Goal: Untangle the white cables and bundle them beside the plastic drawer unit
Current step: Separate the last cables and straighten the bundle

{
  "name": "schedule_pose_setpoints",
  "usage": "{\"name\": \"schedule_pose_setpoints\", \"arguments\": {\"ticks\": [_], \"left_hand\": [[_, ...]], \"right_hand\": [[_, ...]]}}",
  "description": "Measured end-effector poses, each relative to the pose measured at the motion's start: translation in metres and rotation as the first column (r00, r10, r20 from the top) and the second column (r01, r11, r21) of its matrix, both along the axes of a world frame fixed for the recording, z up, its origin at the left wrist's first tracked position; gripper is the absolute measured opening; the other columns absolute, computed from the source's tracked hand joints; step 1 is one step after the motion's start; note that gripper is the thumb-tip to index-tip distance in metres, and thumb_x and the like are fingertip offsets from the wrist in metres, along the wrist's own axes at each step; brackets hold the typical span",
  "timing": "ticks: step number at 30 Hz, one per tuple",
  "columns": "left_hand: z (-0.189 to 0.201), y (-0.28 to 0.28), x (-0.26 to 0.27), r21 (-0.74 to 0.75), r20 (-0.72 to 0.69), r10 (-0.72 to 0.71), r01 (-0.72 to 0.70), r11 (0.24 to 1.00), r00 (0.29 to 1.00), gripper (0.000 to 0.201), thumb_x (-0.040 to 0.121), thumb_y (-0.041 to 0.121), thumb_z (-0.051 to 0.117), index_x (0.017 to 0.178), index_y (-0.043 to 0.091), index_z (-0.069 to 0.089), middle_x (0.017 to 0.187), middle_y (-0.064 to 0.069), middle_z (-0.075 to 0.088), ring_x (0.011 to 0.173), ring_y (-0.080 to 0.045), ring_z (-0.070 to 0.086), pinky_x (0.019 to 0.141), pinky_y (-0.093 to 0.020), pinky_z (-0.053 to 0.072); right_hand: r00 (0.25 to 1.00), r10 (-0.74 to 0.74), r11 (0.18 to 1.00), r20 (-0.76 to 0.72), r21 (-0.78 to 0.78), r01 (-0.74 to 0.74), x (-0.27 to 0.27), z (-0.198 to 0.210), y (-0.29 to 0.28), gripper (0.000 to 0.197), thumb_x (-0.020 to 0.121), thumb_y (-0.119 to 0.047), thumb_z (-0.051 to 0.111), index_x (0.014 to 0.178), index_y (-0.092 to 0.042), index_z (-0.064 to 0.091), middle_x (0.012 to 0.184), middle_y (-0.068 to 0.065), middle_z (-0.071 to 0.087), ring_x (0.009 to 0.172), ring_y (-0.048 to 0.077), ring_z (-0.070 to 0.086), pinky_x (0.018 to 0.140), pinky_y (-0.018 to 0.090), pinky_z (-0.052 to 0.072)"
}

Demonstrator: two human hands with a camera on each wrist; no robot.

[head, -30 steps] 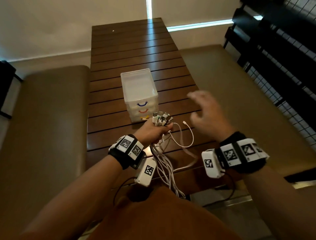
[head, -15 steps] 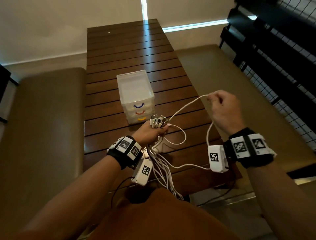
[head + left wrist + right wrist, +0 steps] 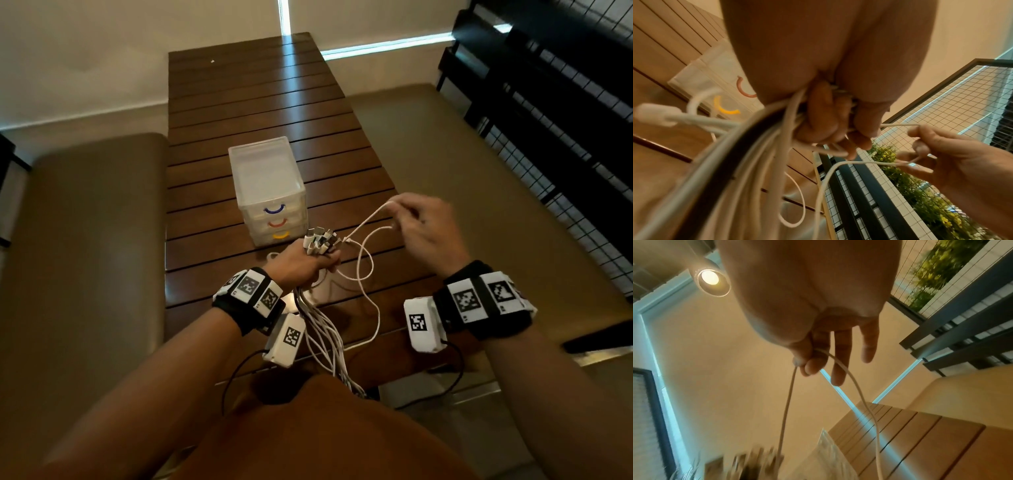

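My left hand [image 3: 308, 262] [image 3: 830, 129] grips a bunch of white cables [image 3: 323, 337] [image 3: 748, 170] just in front of the plastic drawer unit [image 3: 269, 192] [image 3: 701, 78]. Several plugs [image 3: 320, 240] stick out above its fist, and the cords hang down past the table's near edge. To the right, my right hand [image 3: 416, 222] [image 3: 818, 363] [image 3: 920, 146] pinches one single white cable [image 3: 368, 222] [image 3: 786, 410] [image 3: 898, 125] between thumb and forefinger. That cable runs taut from the left fist and loops down over the table.
The slatted wooden table [image 3: 260, 102] stretches away from me, with padded benches on the left [image 3: 85, 240] and the right [image 3: 479, 171]. A black wire-mesh railing [image 3: 555, 102] stands at the far right. The drawer unit has blue, red and yellow handles.
My right hand went from empty to pinching one cable, drew it out to the right, and has now come back a little toward the left fist. The left hand stays put.
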State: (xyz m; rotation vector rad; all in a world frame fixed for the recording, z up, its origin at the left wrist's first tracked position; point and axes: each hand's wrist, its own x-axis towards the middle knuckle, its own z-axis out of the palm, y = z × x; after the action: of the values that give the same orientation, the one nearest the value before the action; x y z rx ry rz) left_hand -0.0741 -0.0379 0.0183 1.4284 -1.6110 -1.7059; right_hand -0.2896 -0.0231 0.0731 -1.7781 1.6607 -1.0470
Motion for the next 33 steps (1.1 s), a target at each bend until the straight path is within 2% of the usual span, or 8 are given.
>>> {"name": "schedule_pose_setpoints", "arguments": {"ticks": [4,7,11,14,18,24,29,33], "left_hand": [[-0.006,-0.001,0.007,0.048,0.020,0.089,-0.089,0.995,0.996,0.016,0.094,0.023,0.059,0.087,0.009,0.062,0.080,-0.013,0.056,0.045,-0.012,0.035,0.043,-0.022,0.027],[-0.003,0.002,0.004,-0.009,0.034,0.100,-0.100,0.995,0.994,0.014,0.093,0.021,0.060,0.083,0.011,0.063,0.071,-0.007,0.057,0.043,-0.009,0.037,0.042,-0.021,0.028],[0.009,0.006,-0.013,-0.090,0.076,-0.046,0.053,0.995,0.996,0.011,0.091,0.017,0.062,0.082,0.018,0.069,0.057,0.006,0.051,0.045,-0.008,0.038,0.043,-0.023,0.029],[0.018,0.008,-0.026,-0.110,0.040,-0.115,0.119,0.987,0.993,0.010,0.091,0.018,0.063,0.092,0.010,0.067,0.054,0.006,0.047,0.044,-0.009,0.035,0.041,-0.022,0.028],[0.020,0.005,-0.031,-0.030,0.003,-0.129,0.129,0.991,0.992,0.020,0.095,0.018,0.058,0.100,0.000,0.066,0.046,0.011,0.044,0.039,-0.003,0.033,0.038,-0.020,0.024],[0.025,0.004,-0.061,0.044,-0.130,-0.272,0.279,0.959,0.954,0.021,0.098,0.021,0.051,0.086,0.009,0.064,0.046,0.008,0.032,0.039,-0.006,0.026,0.038,-0.017,0.019],[0.047,0.018,-0.121,-0.032,-0.160,-0.489,0.490,0.871,0.858,0.021,0.098,0.025,0.050,0.087,0.015,0.065,0.048,0.012,0.038,0.041,-0.004,0.031,0.039,-0.018,0.022],[0.065,0.034,-0.167,-0.092,-0.169,-0.623,0.617,0.782,0.764,0.020,0.099,0.019,0.049,0.088,0.012,0.064,0.051,0.011,0.043,0.049,-0.007,0.034,0.043,-0.017,0.027]], "right_hand": [[0.952,-0.266,0.963,0.154,0.008,0.268,-0.023,0.013,-0.006,0.019,0.098,-0.020,0.049,0.091,-0.019,0.066,0.074,0.004,0.063,0.071,0.018,0.061,0.075,0.042,0.054],[0.944,-0.283,0.948,-0.171,0.102,0.303,-0.025,0.011,-0.002,0.035,0.096,-0.022,0.053,0.130,-0.021,0.051,0.120,0.007,0.056,0.106,0.013,0.051,0.098,0.035,0.046],[0.728,0.043,0.993,-0.684,0.108,0.043,0.012,0.002,0.015,0.082,0.087,-0.032,0.063,0.151,-0.032,0.012,0.158,0.007,0.009,0.148,0.030,0.003,0.117,0.054,0.005],[0.579,0.294,0.951,-0.760,0.293,-0.098,0.025,-0.005,0.021,0.037,0.095,-0.036,0.047,0.132,-0.033,0.049,0.147,0.000,0.039,0.148,0.026,0.008,0.114,0.060,-0.009],[0.727,0.167,0.935,-0.666,0.340,0.097,-0.024,-0.004,0.030,0.039,0.102,-0.046,0.029,0.098,-0.028,0.064,0.095,-0.002,0.066,0.106,0.020,0.058,0.114,0.050,0.015],[0.691,-0.227,0.694,-0.686,0.384,0.609,-0.136,-0.038,0.082,0.042,0.101,-0.044,0.035,0.091,-0.017,0.065,0.078,0.007,0.061,0.066,0.023,0.052,0.064,0.032,0.038],[0.775,-0.305,0.455,-0.553,0.630,0.629,-0.177,-0.104,0.141,0.053,0.098,-0.050,0.036,0.132,-0.012,0.051,0.137,0.019,0.050,0.119,0.036,0.050,0.093,0.042,0.040],[0.856,-0.432,0.661,-0.282,0.547,0.514,-0.160,-0.092,0.162,0.076,0.092,-0.054,0.051,0.153,-0.027,0.014,0.160,0.002,0.015,0.145,0.023,0.021,0.116,0.044,0.024]]}}
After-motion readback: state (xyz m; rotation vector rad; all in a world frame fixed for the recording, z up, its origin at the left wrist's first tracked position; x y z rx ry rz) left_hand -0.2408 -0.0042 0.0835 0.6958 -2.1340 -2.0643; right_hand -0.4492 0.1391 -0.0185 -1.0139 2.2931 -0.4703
